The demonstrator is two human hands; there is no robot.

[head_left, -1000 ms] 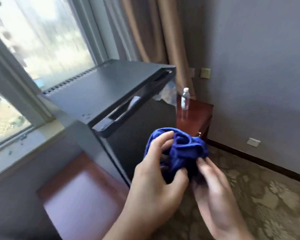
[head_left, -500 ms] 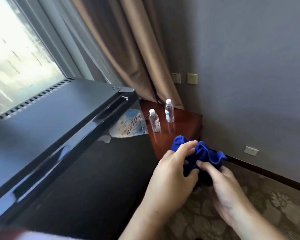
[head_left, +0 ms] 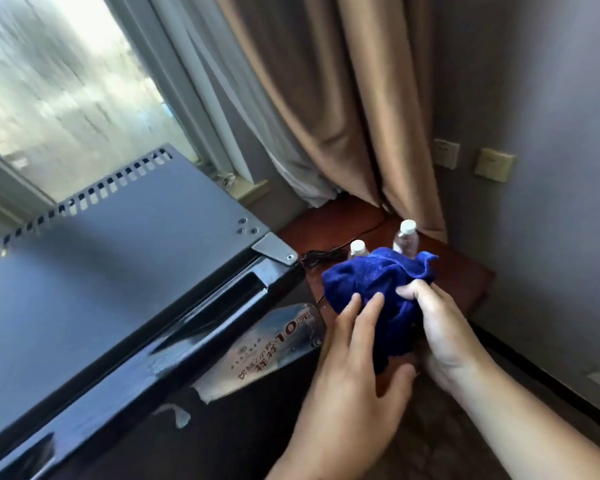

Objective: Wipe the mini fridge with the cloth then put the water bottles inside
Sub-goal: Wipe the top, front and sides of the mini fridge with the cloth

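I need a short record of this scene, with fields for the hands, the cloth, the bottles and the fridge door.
hands: left hand and right hand both grip the cloth
cloth: blue, bunched, held in the air to the right of the fridge
bottles: near bottle and far bottle, capped, upright on the table, partly hidden by the cloth
door: appears shut
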